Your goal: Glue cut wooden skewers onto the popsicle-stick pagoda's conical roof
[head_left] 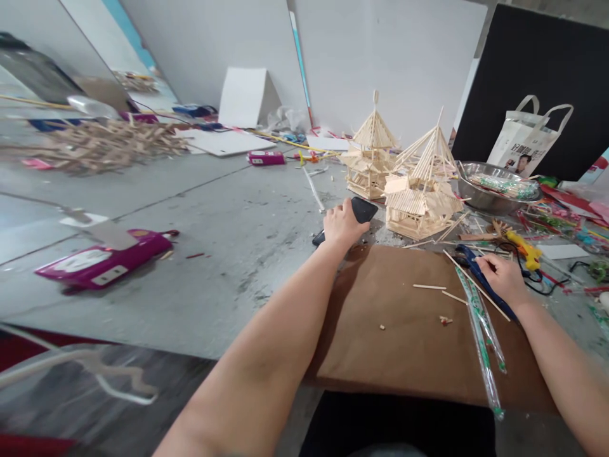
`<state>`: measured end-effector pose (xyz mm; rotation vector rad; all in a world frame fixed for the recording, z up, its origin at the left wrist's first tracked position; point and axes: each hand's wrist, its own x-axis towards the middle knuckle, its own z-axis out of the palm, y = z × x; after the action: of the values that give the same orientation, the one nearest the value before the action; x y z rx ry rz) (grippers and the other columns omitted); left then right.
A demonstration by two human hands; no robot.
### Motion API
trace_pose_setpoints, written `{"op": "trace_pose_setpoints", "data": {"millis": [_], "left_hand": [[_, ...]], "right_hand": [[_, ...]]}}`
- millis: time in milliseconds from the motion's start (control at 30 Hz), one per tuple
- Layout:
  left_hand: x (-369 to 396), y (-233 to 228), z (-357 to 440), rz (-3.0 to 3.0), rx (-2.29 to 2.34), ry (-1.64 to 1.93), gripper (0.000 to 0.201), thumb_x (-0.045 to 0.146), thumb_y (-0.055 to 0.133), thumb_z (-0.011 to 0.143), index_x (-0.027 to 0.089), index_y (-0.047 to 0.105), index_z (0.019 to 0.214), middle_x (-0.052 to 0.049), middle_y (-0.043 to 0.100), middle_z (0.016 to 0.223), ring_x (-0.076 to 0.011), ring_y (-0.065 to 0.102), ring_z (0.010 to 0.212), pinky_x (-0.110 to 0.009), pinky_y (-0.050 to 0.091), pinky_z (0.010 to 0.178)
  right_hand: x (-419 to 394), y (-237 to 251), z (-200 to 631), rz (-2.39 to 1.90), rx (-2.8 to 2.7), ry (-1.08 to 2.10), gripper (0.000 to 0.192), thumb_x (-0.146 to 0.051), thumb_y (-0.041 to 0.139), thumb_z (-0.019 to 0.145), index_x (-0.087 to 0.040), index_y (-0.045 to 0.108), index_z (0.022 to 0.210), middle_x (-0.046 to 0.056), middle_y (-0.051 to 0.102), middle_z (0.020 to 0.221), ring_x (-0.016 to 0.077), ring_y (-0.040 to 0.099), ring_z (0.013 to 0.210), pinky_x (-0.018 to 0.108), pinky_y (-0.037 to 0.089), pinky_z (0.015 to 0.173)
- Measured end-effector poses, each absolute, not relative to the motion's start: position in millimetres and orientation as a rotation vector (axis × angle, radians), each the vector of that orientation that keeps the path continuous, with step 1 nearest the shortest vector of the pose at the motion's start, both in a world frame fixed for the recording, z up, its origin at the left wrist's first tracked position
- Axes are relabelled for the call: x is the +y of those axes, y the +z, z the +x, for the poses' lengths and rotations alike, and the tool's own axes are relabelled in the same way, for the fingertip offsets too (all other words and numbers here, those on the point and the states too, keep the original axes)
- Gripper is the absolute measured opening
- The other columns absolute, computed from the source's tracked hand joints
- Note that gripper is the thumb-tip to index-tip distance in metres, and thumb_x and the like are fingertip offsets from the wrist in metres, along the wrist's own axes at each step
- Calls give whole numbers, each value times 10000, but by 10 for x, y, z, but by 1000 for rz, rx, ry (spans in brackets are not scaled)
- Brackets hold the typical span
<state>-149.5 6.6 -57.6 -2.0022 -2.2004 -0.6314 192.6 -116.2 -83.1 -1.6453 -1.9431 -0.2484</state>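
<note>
My left hand (343, 223) reaches forward and is closed round a dark phone (365, 209) at the far edge of a brown board (371, 349). My right hand (500, 274), fingers curled, grips a dark blue hand tool (476, 261) on the board's right side; its exact kind is unclear. A thin wooden stick (461, 271) lies along the tool. Clear wrappers with green print (481, 336) lie beside it. Just beyond the hands stand two pavilion models made of wooden sticks, a nearer one (421, 203) and a farther one (368, 168).
A steel bowl (499, 202) holds wrapped sticks, with a yellow glue gun (523, 249) before it. On the left lie a purple power strip (104, 257) and a blurred stick pile (109, 146). A white tote bag (518, 143) stands behind the bowl.
</note>
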Motion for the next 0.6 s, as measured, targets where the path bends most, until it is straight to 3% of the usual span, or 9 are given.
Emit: {"op": "trace_pose_setpoints", "data": {"millis": [600], "left_hand": [[53, -583, -1491, -2106, -2256, -519, 770, 462, 532, 648, 158, 298, 1315, -168, 556, 1134, -310, 511, 1054, -376, 394, 861]], "right_hand": [[-1172, -815, 1912, -1672, -1944, -222, 354, -417, 408, 844, -184, 640, 712, 34, 635, 619, 161, 606, 602, 241, 373, 578]]}}
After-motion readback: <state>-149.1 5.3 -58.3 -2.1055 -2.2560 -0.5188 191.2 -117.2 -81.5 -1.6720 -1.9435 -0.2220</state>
